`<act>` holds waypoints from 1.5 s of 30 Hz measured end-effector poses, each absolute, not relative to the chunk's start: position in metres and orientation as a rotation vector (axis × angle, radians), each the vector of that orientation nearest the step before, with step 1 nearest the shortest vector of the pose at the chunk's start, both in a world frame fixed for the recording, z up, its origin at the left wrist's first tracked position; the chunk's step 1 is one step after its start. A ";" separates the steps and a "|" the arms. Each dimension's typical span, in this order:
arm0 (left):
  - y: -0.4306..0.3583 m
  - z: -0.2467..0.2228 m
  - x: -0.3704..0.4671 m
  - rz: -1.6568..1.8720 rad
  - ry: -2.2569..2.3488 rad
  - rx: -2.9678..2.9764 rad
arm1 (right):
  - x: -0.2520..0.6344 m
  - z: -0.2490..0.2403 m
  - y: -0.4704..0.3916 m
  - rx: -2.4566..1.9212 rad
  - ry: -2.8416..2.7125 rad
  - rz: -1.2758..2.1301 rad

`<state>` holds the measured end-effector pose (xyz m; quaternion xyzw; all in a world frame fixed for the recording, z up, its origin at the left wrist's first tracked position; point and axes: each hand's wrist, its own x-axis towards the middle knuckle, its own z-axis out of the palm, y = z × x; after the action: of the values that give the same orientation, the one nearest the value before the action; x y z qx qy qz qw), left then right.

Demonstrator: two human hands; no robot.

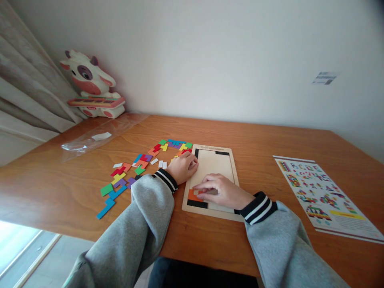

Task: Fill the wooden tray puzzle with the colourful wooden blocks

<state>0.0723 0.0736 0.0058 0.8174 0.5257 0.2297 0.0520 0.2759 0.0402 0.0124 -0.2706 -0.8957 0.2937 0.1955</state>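
A pale wooden puzzle board (236, 173) lies on the brown table, with black pieces along parts of its inner edges. My left hand (182, 167) rests at the board's left edge, fingers curled; what it holds, if anything, is hidden. Over the lower left of the board is my right hand (220, 190), with its fingers stretched out beside an orange piece (195, 196) lying inside the frame. Many coloured flat pieces, among them a green piece (107, 189) and a blue piece (106, 209), are spread on the table left of the board.
At the right of the table (258, 152) lies a printed pattern sheet (327, 196). A clear plastic bag (87, 140) lies at the back left, in front of a cow-shaped toy keyboard (96, 102). Behind the table stands a white wall; a curtain hangs at the left.
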 end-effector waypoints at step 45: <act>0.074 0.022 0.068 1.308 1.152 2.386 | 0.288 0.011 0.056 -1.087 -1.771 0.875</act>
<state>0.0676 0.0737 0.0217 0.8040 0.3881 0.4408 0.0932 0.2878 0.0555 0.0113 -0.4355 -0.7096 0.3504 0.4290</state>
